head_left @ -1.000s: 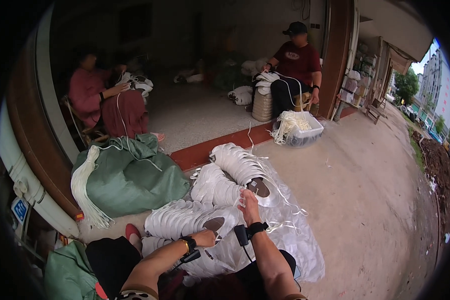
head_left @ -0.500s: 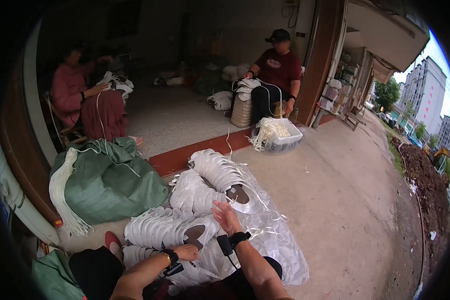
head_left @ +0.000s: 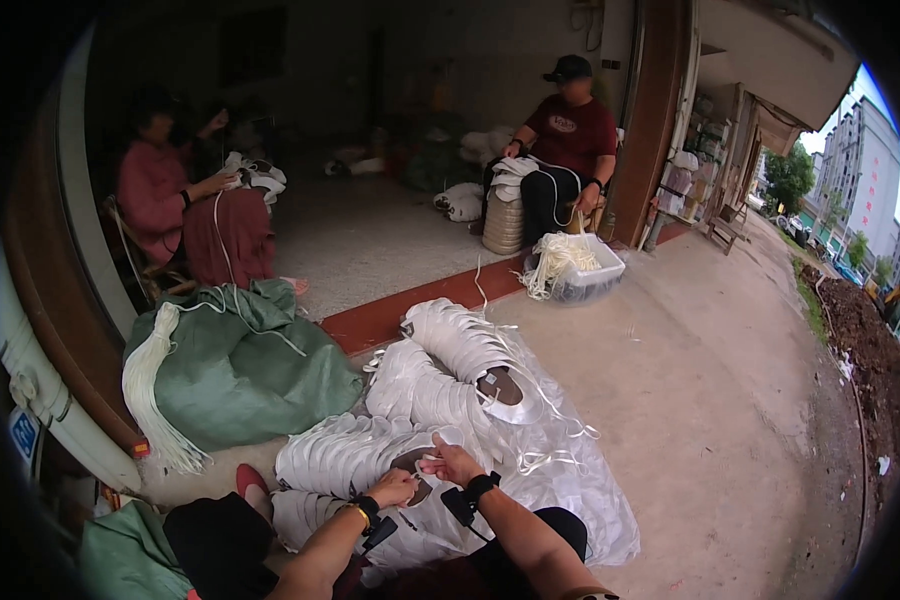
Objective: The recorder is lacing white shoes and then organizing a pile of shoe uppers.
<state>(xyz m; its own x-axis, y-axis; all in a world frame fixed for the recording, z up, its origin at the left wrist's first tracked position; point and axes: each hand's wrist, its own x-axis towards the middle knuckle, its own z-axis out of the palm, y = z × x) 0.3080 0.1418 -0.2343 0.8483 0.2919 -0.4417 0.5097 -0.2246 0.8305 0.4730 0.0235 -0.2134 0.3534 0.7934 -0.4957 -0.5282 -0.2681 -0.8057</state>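
My left hand (head_left: 395, 488) is closed over the near end of a row of nested white shoe uppers (head_left: 330, 455), beside a brown insole (head_left: 407, 460). My right hand (head_left: 452, 464) is just to its right, thumb and fingers pinched together, almost touching the left. What either hand grips is too small to tell. Farther off are two more rows, a middle row of white uppers (head_left: 415, 385) and a far row of white uppers (head_left: 450, 335) that ends in a brown insole. All rest on a clear plastic sheet (head_left: 590, 510).
A green sack (head_left: 260, 370) with a hank of cream cord (head_left: 150, 385) is at the left. Beyond, a white tub (head_left: 595, 280) of cream laces stands near a seated person (head_left: 570, 130) in dark red. Another seated person (head_left: 155, 200) in pink works at far left.
My right hand has lowered from open, spread fingers to a pinch close by my left hand. The left hand has lifted slightly and turned toward it. The whole view has shifted a little.
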